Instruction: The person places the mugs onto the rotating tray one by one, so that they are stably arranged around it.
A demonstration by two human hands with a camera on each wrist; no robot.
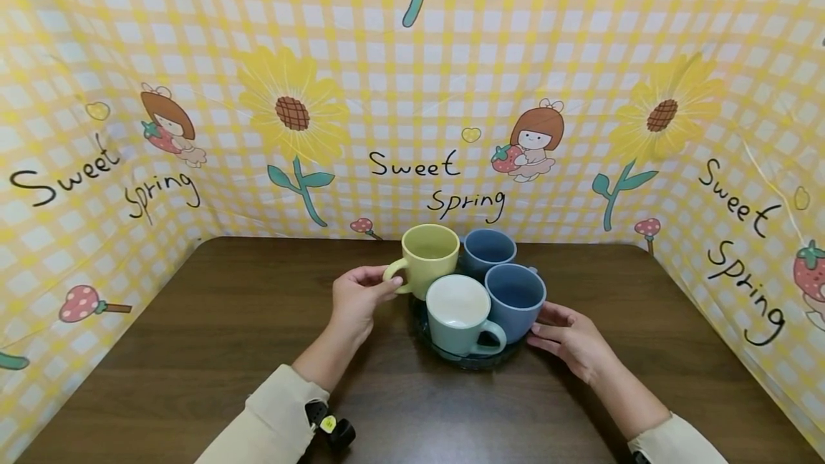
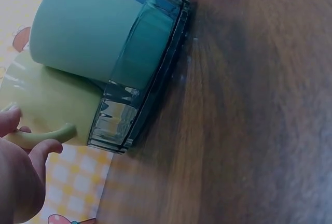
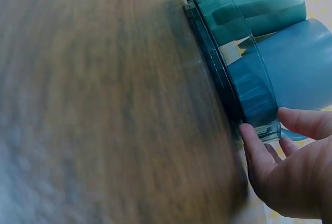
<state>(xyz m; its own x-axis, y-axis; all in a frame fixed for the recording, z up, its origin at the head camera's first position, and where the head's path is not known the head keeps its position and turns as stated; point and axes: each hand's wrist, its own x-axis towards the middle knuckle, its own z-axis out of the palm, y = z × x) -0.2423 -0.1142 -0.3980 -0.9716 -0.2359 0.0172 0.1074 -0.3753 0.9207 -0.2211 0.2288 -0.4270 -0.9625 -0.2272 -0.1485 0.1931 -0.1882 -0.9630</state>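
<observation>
Four-sided around one another, several mugs crowd a round, see-through teal tray (image 1: 480, 362) with a low wall. My left hand (image 1: 359, 303) pinches the handle of the yellow-green mug (image 1: 430, 263), which stands at the tray's left. In the left wrist view that mug (image 2: 57, 102) overlaps the tray wall. At the right side, my right hand (image 1: 576, 342) grips the tray's edge, thumb by the rim and fingers low at its base in the right wrist view. Nearest to it is a blue mug (image 1: 515, 299). A pale green mug (image 1: 459, 317), white inside, stands in front.
A second blue mug (image 1: 488, 253) stands at the back of the tray, partly hidden. The brown wooden table (image 1: 213, 349) extends to both sides. Yellow checked cloth (image 1: 412, 92) with printed flowers walls it in at the back and sides.
</observation>
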